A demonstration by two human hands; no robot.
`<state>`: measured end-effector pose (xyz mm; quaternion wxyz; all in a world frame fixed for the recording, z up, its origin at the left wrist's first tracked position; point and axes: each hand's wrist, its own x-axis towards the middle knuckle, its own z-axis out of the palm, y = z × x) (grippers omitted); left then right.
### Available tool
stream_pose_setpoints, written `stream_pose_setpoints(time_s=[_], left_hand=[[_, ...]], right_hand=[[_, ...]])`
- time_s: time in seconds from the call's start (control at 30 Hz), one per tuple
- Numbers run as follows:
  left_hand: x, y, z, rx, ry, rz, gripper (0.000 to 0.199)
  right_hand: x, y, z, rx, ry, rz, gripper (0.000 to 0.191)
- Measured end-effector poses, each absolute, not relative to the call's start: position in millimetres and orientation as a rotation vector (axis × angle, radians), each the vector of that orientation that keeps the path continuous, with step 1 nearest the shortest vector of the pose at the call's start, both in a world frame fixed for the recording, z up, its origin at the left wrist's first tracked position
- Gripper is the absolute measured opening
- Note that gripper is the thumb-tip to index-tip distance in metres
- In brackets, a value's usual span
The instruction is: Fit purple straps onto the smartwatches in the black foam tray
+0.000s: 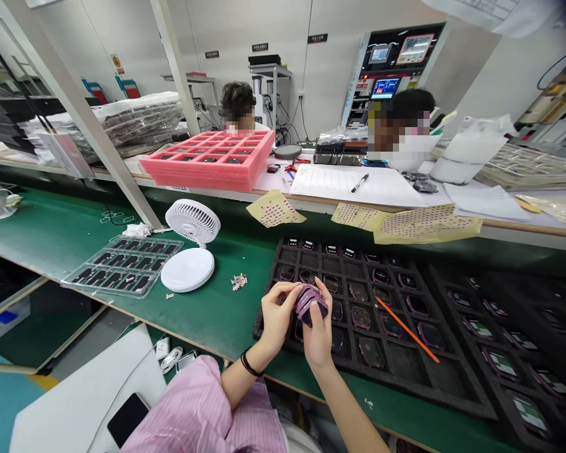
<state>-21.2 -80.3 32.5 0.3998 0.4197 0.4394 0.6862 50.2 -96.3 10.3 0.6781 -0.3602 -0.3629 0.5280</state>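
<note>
Both hands are raised over a black foam tray (405, 381) with a grid of pockets. My left hand (276, 316) and my right hand (317, 333) together grip a small mauve rubbery piece (312, 305), probably a watch case or band, which hides part of the tray. Many pockets hold dark, square, watch-like bodies with purple rims, such as one (361, 318) just right of my hands. An orange pencil (408, 330) lies diagonally across the tray. A black band circles my left wrist.
A second black tray (500, 365) adjoins on the right. On the green bench stand a white fan (191, 248) and a clear tray (122, 267) of dark parts. Yellow sheets (276, 209) lie ahead. Two seated people work beyond, near a pink foam tray (207, 160).
</note>
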Motion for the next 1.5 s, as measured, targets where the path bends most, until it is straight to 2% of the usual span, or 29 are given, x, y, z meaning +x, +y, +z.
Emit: stream_pose_setpoints(time_s=[0.2,0.5,0.73,0.93,1.03,1.13,1.3,1.5], left_hand=[[-7.3,-86.1,20.9,0.912,1.089,1.888,0.009],[-8.4,-85.8,20.6,0.946,1.099,1.762,0.014],[-18.3,-86.0,15.6,1.441,1.183,1.715,0.021],[-16.9,-92.8,11.1,1.454,1.126,1.654,0.027],[-34.8,-85.6,9.2,1.641,1.160,1.490,0.029],[-80.9,-73.1,3.4,1.791,1.395,1.310,0.027],[-160.2,-68.0,-13.6,1.673,2.217,1.002,0.014],[-172.1,-65.6,-19.9,1.607,2.243,0.922,0.006]], right_hand=[[46.7,-98.2,10.4,-0.790,-0.816,1.152,0.053],[47.6,-97.9,5.3,-0.756,-0.810,1.105,0.050],[56.4,-94.8,8.5,-0.793,-0.877,1.076,0.053],[58.4,-94.3,7.5,-0.864,-0.906,1.084,0.055],[60.3,-90.7,10.3,-0.888,-0.847,1.155,0.056],[64.9,-85.1,15.2,-0.891,-0.767,1.240,0.058],[71.9,-80.5,19.7,-0.894,-0.731,1.261,0.056],[65.4,-82.4,16.8,-0.889,-0.703,1.336,0.060]])
